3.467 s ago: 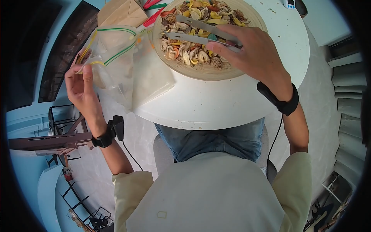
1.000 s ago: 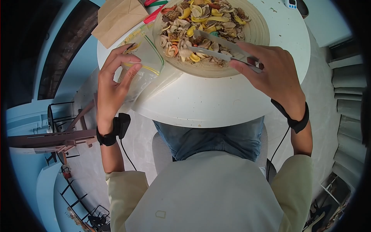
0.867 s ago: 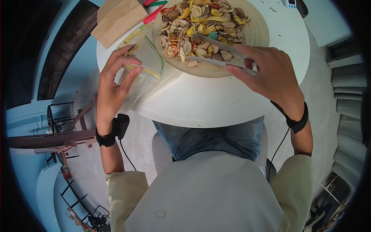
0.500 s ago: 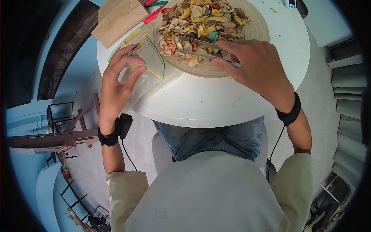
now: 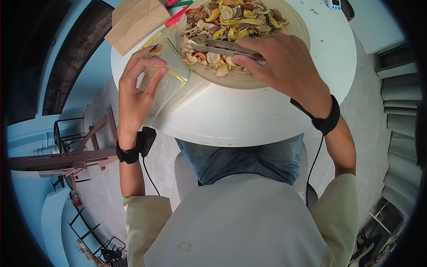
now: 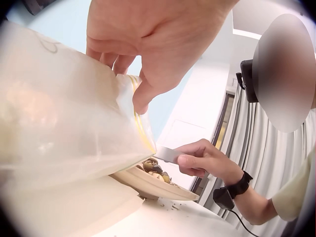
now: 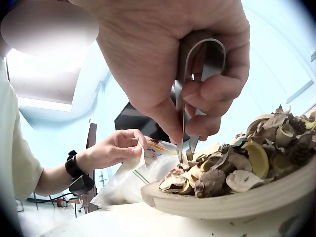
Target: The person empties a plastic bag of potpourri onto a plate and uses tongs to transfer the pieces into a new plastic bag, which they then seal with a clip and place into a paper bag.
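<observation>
My left hand (image 5: 138,84) pinches the yellow-and-green zip rim of a clear zip bag (image 5: 162,91), its mouth parted beside the dish. In the left wrist view the bag (image 6: 59,113) fills the left side, with the thumb on its yellow strip. My right hand (image 5: 284,64) grips metal tongs (image 5: 222,46) near their bend. The tong tips reach into the potpourri (image 5: 240,22), a heap of dried slices, petals and cones on a round pale dish (image 5: 300,31). In the right wrist view the tongs (image 7: 181,98) point down, tips close together at a pale piece.
A brown paper bag (image 5: 135,24) lies at the back left, near red and green sticks (image 5: 175,20). Another translucent bag (image 5: 182,100) lies flat under the held one. A small white timer (image 5: 333,4) stands at the far right of the round white table (image 5: 222,115).
The right hand has moved left across the dish with the tongs, their tips drawing closer together. The left hand earlier brought the bag right, beside the dish, and has since held nearly still.
</observation>
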Tool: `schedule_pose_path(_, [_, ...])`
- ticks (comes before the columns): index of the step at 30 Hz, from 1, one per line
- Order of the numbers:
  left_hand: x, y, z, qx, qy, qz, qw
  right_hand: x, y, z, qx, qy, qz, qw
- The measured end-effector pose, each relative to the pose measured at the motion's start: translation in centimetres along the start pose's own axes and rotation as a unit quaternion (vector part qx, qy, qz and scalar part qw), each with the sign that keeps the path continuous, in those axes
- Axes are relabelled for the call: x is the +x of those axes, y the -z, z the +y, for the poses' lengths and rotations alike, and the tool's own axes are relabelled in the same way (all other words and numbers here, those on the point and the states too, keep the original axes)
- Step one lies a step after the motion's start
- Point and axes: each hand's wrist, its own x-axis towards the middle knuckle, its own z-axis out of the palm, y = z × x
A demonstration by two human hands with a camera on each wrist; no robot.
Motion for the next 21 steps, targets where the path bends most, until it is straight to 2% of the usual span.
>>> schedule_pose_path(7, [0.1,-0.2,0.4,-0.012,0.018,0.001,1.000,0.9,-1.1,-1.4,0.040,-0.012,-0.064,0.997])
schedule_pose_path(11, [0.1,-0.3,0.2,-0.014,0.017,0.009,1.000,1.2,-1.6,-1.8,0.067,0.038,-0.032,0.996])
schedule_pose_path(20, [0.0,-0.2,0.1,-0.014,0.026,0.017,0.999,-0.3,1.7,-0.6,0.030,-0.035,-0.033,0.998])
schedule_pose_path(21, [0.0,-0.2,0.1,-0.014,0.023,0.017,0.999,-0.8,2.2,-0.8,0.049,-0.068,-0.072,0.994])
